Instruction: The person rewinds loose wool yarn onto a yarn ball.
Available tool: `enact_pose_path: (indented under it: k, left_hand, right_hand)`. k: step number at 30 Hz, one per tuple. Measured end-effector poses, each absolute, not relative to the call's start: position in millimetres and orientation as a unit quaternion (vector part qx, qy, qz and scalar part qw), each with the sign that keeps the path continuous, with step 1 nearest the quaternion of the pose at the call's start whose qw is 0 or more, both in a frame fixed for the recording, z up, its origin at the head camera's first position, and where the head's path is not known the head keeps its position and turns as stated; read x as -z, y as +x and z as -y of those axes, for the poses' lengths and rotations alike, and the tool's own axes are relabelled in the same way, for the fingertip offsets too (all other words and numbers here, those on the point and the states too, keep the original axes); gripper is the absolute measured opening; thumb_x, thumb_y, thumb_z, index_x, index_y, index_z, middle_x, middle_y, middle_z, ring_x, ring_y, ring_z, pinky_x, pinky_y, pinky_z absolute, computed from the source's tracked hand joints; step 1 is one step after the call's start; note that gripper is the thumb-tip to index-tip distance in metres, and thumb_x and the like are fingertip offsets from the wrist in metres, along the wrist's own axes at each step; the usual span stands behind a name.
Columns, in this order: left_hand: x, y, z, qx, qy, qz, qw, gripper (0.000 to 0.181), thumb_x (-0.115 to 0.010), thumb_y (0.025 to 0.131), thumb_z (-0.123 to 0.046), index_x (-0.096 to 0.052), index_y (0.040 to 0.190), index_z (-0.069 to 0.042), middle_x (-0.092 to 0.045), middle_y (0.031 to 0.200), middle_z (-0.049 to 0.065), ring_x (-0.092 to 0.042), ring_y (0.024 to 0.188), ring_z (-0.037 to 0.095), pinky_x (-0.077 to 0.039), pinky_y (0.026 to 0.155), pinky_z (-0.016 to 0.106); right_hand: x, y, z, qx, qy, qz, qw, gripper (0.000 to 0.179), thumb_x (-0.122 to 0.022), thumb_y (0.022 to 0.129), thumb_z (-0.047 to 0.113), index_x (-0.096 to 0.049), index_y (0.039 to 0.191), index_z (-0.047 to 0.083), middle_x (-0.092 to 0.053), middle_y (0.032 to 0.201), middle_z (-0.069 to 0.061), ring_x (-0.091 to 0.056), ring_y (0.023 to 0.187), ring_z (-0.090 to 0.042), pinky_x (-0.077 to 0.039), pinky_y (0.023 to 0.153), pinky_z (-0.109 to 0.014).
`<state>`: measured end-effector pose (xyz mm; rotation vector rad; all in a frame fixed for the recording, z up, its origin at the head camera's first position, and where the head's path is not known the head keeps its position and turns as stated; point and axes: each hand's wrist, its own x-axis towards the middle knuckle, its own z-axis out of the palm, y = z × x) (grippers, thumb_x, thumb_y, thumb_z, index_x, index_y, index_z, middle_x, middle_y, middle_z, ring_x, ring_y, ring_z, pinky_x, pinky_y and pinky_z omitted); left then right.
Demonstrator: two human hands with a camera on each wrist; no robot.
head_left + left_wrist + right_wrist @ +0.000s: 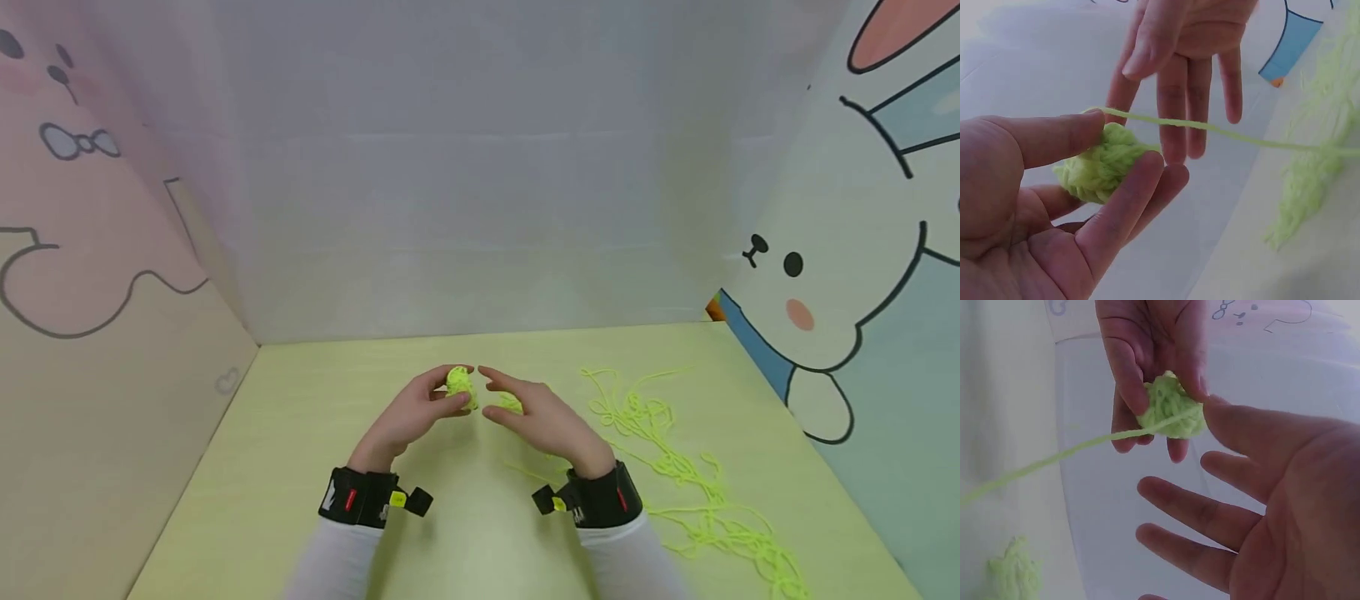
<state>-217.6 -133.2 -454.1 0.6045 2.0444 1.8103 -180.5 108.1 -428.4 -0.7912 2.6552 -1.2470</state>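
Observation:
My left hand [415, 414] holds a small wound ball of neon yellow-green yarn [1105, 164] between the thumb and the curled fingers. From the ball a single strand [1235, 134] runs off to the right in the left wrist view. Just to the right of the ball, my right hand [546, 419] is raised with its fingers spread and nothing gripped in it. In the right wrist view its fingers [1200, 509] are parted and the thumb tip overlaps the edge of the ball. The strand [1060, 456] passes clear of those fingers.
A long tangle of loose yarn [678, 467] lies over the right side of the pale yellow table [247, 500]. Another bit of yarn [510, 402] shows behind the right hand. A white back wall [465, 208] and cartoon-printed side panels [847, 275] enclose the table.

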Motion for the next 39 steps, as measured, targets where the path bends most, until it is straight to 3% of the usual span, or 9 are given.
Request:
enact_pose_path:
  k: [4,9,14,18,21,28,33,36,39]
  left_hand:
    - [451,-213,124,-0.660,0.205,-0.700,0.182,0.044,-0.063,0.098,-0.017,-0.050,0.138,-0.004,-0.054,0.127,0.018,-0.062,0.109,0.027,-0.054,0.093,0.038]
    - [453,-211,117,-0.676,0.180,-0.690,0.185,0.047,-0.063,0.099,-0.016,-0.047,0.140,-0.001,-0.054,0.129,0.019,-0.060,0.112,0.028,-0.053,0.095,0.037]
    - [450,-208,112,-0.682,0.191,-0.681,0.185,0.044,-0.059,0.101,-0.022,-0.048,0.138,0.000,-0.053,0.130,0.019,-0.057,0.117,0.028,-0.052,0.096,0.037]
    - [447,-204,108,-0.691,0.206,-0.665,0.195,0.046,-0.048,0.107,-0.023,-0.043,0.142,0.005,-0.053,0.134,0.021,-0.055,0.120,0.026,-0.050,0.097,0.037]
    - [448,-202,106,-0.709,0.203,-0.646,0.196,0.043,-0.044,0.108,-0.017,-0.041,0.143,0.007,-0.051,0.135,0.023,-0.055,0.121,0.026,-0.049,0.098,0.037]
    - [454,-201,101,-0.698,0.154,-0.690,0.113,0.036,-0.062,0.099,-0.024,-0.057,0.129,-0.003,-0.058,0.119,0.016,-0.062,0.106,0.026,-0.056,0.090,0.041]
    - [457,-201,101,-0.664,0.111,-0.736,0.074,0.034,-0.068,0.095,-0.028,-0.063,0.122,-0.008,-0.066,0.108,0.011,-0.062,0.097,0.025,-0.055,0.079,0.038]
    - [458,-201,102,-0.655,0.107,-0.744,0.072,0.031,-0.069,0.093,-0.023,-0.064,0.119,-0.008,-0.066,0.104,0.011,-0.061,0.092,0.027,-0.054,0.074,0.034]
    - [461,-202,105,-0.641,0.121,-0.754,0.081,0.033,-0.069,0.092,-0.017,-0.062,0.123,-0.010,-0.066,0.102,0.011,-0.062,0.087,0.027,-0.055,0.072,0.034]
  right_hand:
    - [428,-175,-107,0.418,-0.239,-0.876,0.033,0.056,-0.061,0.099,0.034,-0.043,0.150,0.021,-0.068,0.118,-0.005,-0.061,0.109,-0.018,-0.053,0.086,-0.048]
    - [435,-175,-107,0.432,-0.224,-0.872,0.056,0.062,-0.065,0.097,0.035,-0.040,0.152,0.023,-0.072,0.104,0.000,-0.063,0.101,-0.019,-0.052,0.085,-0.047]
    - [436,-176,-105,0.433,-0.222,-0.873,0.025,0.049,-0.062,0.099,0.027,-0.049,0.145,0.015,-0.069,0.083,0.004,-0.062,0.075,-0.017,-0.049,0.062,-0.035]
    - [433,-176,-105,0.438,-0.192,-0.878,-0.016,0.026,-0.061,0.100,0.022,-0.067,0.124,0.014,-0.070,0.087,0.001,-0.060,0.074,-0.010,-0.051,0.061,-0.033]
    - [432,-176,-105,0.448,-0.172,-0.877,-0.031,0.021,-0.058,0.102,0.023,-0.072,0.114,0.014,-0.071,0.098,-0.001,-0.062,0.084,-0.010,-0.056,0.071,-0.038]
    - [431,-172,-103,0.469,-0.180,-0.864,0.030,0.052,-0.060,0.098,0.043,-0.053,0.142,0.017,-0.065,0.123,-0.002,-0.058,0.113,-0.019,-0.051,0.093,-0.053]
    - [432,-171,-103,0.452,-0.190,-0.869,0.064,0.063,-0.063,0.097,0.040,-0.040,0.151,0.017,-0.069,0.092,0.001,-0.063,0.086,-0.016,-0.052,0.071,-0.040]
    - [429,-170,-106,0.452,-0.188,-0.871,0.048,0.044,-0.061,0.100,0.032,-0.054,0.140,0.015,-0.066,0.081,0.004,-0.060,0.073,-0.018,-0.046,0.059,-0.034]
    - [424,-171,-111,0.440,-0.182,-0.879,0.006,0.024,-0.061,0.100,0.029,-0.070,0.118,0.016,-0.066,0.083,0.007,-0.060,0.075,-0.015,-0.049,0.062,-0.034]
